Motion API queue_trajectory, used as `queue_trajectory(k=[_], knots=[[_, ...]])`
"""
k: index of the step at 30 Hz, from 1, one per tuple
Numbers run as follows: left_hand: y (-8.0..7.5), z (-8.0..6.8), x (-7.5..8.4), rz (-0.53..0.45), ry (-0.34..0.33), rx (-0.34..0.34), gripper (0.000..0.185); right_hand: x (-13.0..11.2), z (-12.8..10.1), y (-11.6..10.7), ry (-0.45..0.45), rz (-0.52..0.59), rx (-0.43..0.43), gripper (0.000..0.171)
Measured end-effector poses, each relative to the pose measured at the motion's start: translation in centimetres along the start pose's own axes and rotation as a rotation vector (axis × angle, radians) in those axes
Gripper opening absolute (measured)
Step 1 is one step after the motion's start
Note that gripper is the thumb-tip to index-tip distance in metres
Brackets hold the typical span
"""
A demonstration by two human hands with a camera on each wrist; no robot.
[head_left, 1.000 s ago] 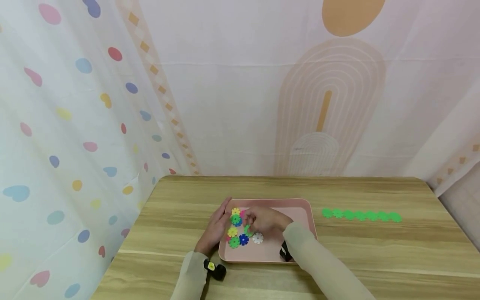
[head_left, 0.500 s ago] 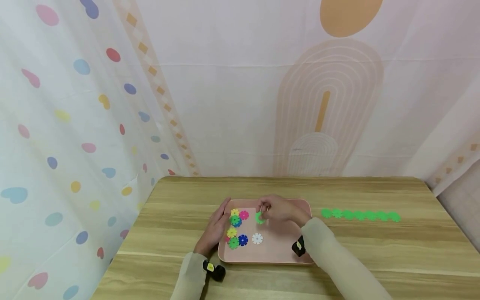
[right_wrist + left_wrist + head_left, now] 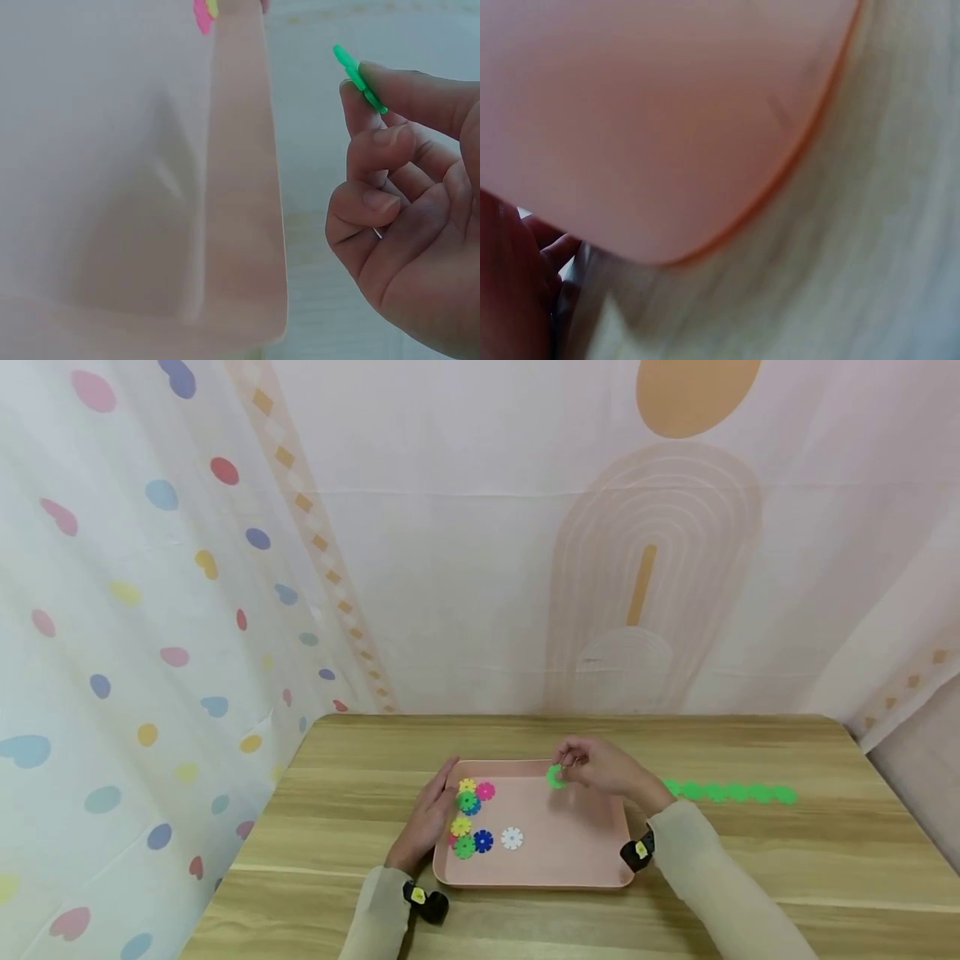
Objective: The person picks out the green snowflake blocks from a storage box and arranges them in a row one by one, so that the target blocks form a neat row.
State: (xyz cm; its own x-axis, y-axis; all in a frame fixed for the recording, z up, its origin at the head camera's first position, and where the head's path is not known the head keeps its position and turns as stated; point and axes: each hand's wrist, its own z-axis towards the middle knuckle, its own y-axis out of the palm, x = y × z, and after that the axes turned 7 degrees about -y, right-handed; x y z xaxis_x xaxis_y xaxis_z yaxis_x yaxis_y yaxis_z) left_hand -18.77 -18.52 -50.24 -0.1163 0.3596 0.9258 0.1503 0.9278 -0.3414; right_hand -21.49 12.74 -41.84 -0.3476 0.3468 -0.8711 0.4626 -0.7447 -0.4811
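Note:
A pink tray (image 3: 570, 877) lies on the wooden table. My right hand (image 3: 600, 768) pinches a green snowflake disc (image 3: 556, 777) above the tray's far right part; the right wrist view shows the same green disc (image 3: 358, 78) edge-on between thumb and fingers. My left hand (image 3: 431, 818) rests flat against the tray's left rim with straight fingers. Several loose discs lie in the tray's left part: yellow (image 3: 468, 786), pink (image 3: 486, 791), green (image 3: 464, 846), blue (image 3: 483, 841) and white (image 3: 512, 838). The left wrist view shows only the blurred tray (image 3: 667, 127).
A row of joined green discs (image 3: 731, 792) lies on the table (image 3: 787, 860) right of the tray. Patterned curtains hang close behind and to the left. The table's edges run near the curtains.
My right hand lifted a green disc out of the cluster at the tray's left and carried it rightward toward the tray's far right. The left hand stayed put.

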Motion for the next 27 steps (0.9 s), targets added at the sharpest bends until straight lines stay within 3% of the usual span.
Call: queue_trajectory(k=[11, 27], knots=[[0.1, 0.2, -0.2, 0.009, 0.016, 0.008, 0.052, 0.7, -3.1, -3.2, 0.029, 0.019, 0.090, 0.013], [0.2, 0.1, 0.0, 0.036, 0.017, 0.020, 0.053, 3.0, -10.6, -9.9, 0.136, -0.027, 0.263, 0.026]])
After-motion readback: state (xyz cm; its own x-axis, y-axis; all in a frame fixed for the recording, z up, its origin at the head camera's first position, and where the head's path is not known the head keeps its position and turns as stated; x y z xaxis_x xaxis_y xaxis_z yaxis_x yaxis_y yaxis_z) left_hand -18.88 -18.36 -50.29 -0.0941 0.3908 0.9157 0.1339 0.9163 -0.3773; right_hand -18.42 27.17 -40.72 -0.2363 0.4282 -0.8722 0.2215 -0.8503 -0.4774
